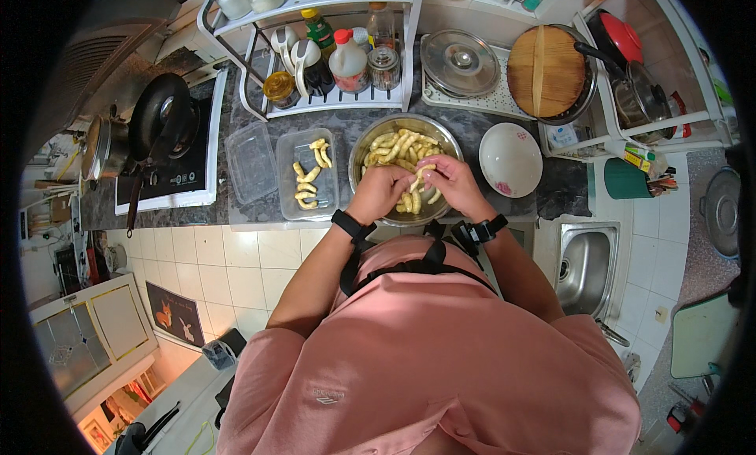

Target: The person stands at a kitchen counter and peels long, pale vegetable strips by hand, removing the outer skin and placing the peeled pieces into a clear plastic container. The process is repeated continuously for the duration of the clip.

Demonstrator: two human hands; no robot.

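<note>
My left hand [384, 188] and my right hand [450, 182] meet over a round stainless-steel bowl [356, 154]. Between their fingertips they hold one pale yellow, curved food piece [420, 176]; what food it is I cannot tell. Many similar pieces [401, 145] fill the bowl, some hidden beneath my hands. Left of the bowl, a clear plastic container [286, 210] holds several curved pieces [307, 174] set out in small groups. Its likely lid, a clear plastic cover [251, 163], lies farther left. A white flower-patterned bowl [511, 160] stands to the right.
Behind the bowl is a white rack [331, 105] with seasoning bottles and jars. A wok [159, 118] sits on the induction cooktop [195, 177] at left. At right are a wooden lid [549, 71], a green utensil holder [626, 180] and a steel sink [585, 272].
</note>
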